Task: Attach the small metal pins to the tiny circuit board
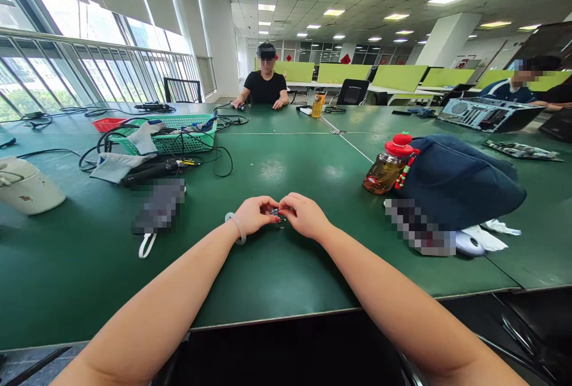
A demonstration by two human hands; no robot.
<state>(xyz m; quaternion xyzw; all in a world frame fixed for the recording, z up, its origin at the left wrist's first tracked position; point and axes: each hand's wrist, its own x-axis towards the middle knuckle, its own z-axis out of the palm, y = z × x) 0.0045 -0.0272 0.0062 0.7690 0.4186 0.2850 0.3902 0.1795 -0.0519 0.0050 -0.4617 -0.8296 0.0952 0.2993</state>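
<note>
Close together over the green table, my two hands meet at a small dark and silvery part, too small to name. My left hand, with a pale bangle on the wrist, pinches it between thumb and fingers. From the other side, the closed fingertips of my right hand are on the same part; their exact grip is partly hidden. A tiny light piece lies on the tabletop just below them.
Left are a green basket with cables and gloves, a blurred phone-like object and a whitish pot. Right are a red-lidded bottle, a dark blue bag and a mouse. Another person sits opposite.
</note>
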